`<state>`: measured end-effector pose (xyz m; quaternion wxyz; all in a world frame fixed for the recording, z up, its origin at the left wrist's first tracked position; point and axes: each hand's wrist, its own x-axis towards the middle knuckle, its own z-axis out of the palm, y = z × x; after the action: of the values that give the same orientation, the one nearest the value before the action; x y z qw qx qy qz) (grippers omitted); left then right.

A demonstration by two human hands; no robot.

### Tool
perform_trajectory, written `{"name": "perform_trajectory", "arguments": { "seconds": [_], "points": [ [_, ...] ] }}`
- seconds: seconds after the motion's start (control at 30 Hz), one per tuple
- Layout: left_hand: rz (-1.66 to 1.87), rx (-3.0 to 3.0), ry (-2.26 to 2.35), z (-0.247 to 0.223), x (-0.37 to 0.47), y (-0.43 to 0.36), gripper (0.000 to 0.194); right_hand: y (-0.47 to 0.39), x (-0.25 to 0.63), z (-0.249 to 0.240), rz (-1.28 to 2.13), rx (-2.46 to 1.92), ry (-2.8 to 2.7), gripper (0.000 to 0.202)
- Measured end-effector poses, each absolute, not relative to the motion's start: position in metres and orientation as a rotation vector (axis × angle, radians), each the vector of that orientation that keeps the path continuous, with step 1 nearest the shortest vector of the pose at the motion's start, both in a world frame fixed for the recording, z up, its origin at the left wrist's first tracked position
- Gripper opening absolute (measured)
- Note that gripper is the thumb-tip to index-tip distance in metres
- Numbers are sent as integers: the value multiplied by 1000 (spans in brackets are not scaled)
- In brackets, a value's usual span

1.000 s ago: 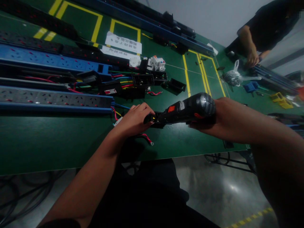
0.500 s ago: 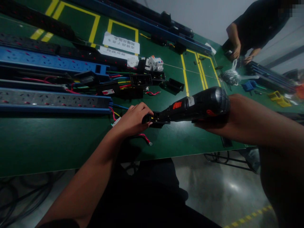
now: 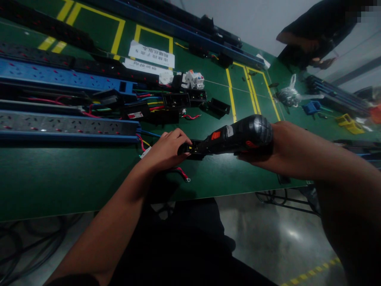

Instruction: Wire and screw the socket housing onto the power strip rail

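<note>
My right hand (image 3: 264, 149) is closed around a black power screwdriver (image 3: 235, 135) with orange marks. Its front end points left and down at a small black plastic housing (image 3: 200, 155) on the table; the very tip is hidden in the dark. My left hand (image 3: 171, 149) pinches the left end of that housing, fingers curled over it. Inside, a bit of yellow wire and brass-coloured metal shows. Blue, red and yellow wires (image 3: 145, 142) run from the housing's side to a blue power strip (image 3: 68, 126) on the left. Below lies a red wire with a ring terminal (image 3: 186, 176).
More strips (image 3: 59, 75) and black housings (image 3: 218, 106) with coloured wires lie behind my left hand. Paper labels (image 3: 151, 53) and white connectors (image 3: 194, 79) sit farther back. A co-worker (image 3: 315, 43) stands at the far right, near a plastic bag (image 3: 289, 96) and yellow bins (image 3: 349, 124).
My right hand and the power screwdriver have moved a little left and tipped down. My left hand stays on the housing. The co-worker's hands have shifted up and right.
</note>
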<state>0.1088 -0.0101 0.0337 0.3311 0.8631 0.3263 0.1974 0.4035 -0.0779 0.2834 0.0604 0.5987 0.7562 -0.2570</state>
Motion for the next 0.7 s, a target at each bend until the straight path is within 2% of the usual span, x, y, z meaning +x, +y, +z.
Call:
{"name": "perform_trajectory", "arguments": {
  "seconds": [0.37,0.57,0.7],
  "points": [
    [551,2246,867,35,110,-12,35,-84,399,298,-691,1868,2346,38],
    [612,2223,830,30,113,-8,13,-88,400,302,-715,1870,2346,35],
    [630,2207,821,29,113,-7,11,-89,404,302,-723,1850,2390,34]
  ]
}}
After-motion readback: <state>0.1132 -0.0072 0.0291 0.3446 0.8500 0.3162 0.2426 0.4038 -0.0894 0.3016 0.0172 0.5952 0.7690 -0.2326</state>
